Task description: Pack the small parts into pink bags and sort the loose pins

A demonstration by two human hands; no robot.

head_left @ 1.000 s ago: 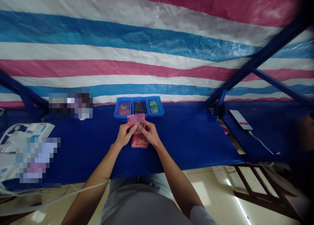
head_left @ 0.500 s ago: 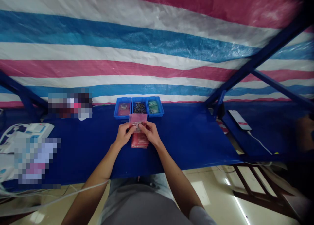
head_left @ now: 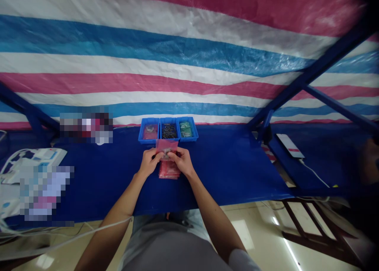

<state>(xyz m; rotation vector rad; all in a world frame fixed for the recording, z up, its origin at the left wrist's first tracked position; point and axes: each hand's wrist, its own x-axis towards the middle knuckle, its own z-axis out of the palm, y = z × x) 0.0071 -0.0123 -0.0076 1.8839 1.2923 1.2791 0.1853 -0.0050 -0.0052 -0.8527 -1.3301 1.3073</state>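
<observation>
A pink, white and blue striped tarp (head_left: 177,54) hangs behind a blue-covered table (head_left: 231,172). At the table's far side sit three blue plastic bins (head_left: 168,119), the middle one holding dark screws (head_left: 169,131). Just in front of the bins, a small pink plastic bag (head_left: 166,146) stands upright, gripped by the closed fingers of the left hand (head_left: 149,163) and right hand (head_left: 182,161), just above a stack of pink bags (head_left: 168,171).
</observation>
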